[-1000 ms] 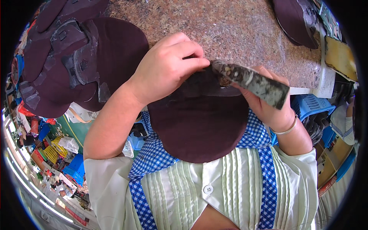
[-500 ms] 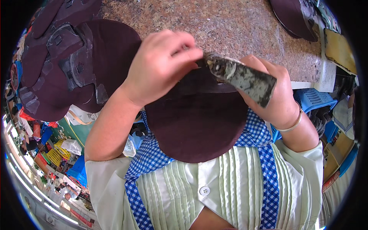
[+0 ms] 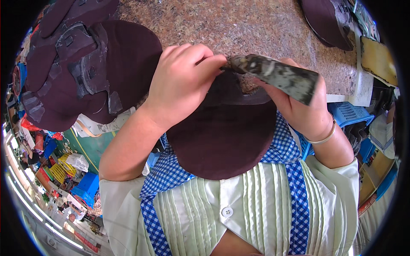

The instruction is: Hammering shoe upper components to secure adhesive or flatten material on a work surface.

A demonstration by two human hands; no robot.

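Both hands (image 3: 181, 85) (image 3: 301, 111) at dark brown fabric piece (image 3: 224, 136), right gripping worn tool (image 3: 277, 77).

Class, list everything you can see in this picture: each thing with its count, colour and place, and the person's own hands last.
Round piece: one, dark brown, hanging off the counter edge over the lap.
Tool: one, grey, stained, in the right hand, tip at the piece's top edge.
Counter: one, speckled brown stone, top.
Stack of pieces: several, dark brown, upper left.
More pieces: dark brown, upper right.
Crate: one, blue, right, below the counter.
Bracelet: one, pale, right wrist.
Left hand: fingers pinching the piece's top edge.
Right hand: gripping the tool.
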